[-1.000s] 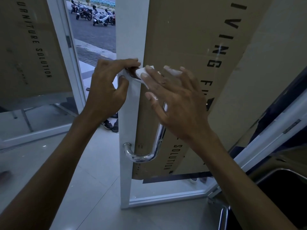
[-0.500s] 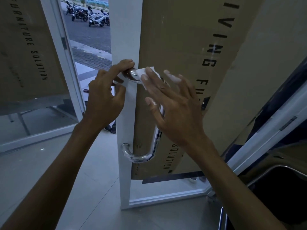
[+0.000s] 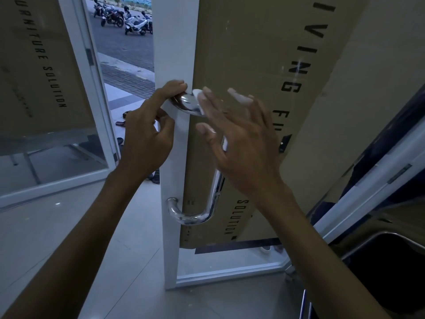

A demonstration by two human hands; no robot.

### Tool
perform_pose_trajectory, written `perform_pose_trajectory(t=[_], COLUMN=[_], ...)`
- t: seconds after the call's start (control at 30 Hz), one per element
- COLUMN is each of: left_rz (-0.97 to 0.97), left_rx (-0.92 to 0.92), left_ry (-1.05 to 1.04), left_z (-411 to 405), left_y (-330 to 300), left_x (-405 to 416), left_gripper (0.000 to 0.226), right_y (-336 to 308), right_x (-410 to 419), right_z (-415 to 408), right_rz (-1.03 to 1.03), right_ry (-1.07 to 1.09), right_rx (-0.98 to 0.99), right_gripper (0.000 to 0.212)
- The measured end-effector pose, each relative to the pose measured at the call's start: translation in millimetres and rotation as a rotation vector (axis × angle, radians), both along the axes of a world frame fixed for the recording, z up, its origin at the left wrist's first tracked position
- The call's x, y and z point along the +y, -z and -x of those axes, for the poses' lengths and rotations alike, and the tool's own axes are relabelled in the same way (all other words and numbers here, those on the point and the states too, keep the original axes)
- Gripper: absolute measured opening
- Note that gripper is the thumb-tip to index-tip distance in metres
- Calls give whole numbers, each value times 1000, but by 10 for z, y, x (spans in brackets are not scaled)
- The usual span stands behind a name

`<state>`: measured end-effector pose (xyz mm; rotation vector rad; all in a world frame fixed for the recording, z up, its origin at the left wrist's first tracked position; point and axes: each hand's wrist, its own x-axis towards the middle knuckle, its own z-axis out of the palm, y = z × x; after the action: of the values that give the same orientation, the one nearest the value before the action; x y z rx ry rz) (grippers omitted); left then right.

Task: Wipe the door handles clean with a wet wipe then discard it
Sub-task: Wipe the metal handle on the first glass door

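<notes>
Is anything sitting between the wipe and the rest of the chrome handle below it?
Nothing visible. The wet wipe, pressed under the right hand, sits at the top bend of the door handle; the bar below is bare. The left hand holds that top end.

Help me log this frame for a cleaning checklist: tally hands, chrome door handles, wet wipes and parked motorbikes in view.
Hands: 2 (left hand, right hand)
Chrome door handles: 1 (door handle)
Wet wipes: 1 (wet wipe)
Motorbikes outside: at least 3 (motorbikes); too small to count exactly
Total: at least 7
</notes>
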<state>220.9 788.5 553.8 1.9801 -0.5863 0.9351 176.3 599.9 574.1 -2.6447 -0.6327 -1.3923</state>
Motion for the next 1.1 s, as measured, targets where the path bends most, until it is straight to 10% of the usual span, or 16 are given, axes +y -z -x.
perform_pose_trajectory(t=[1.1], left_rz=[-28], left_rx=[123], left_ry=[79], left_z=[-99], left_y=[-109], left_x=[206], left_gripper=[48], right_y=[-603], right_x=[515], right_z=[-148], right_rz=[-102], right_ry=[59], right_rx=[291], right_gripper=[41])
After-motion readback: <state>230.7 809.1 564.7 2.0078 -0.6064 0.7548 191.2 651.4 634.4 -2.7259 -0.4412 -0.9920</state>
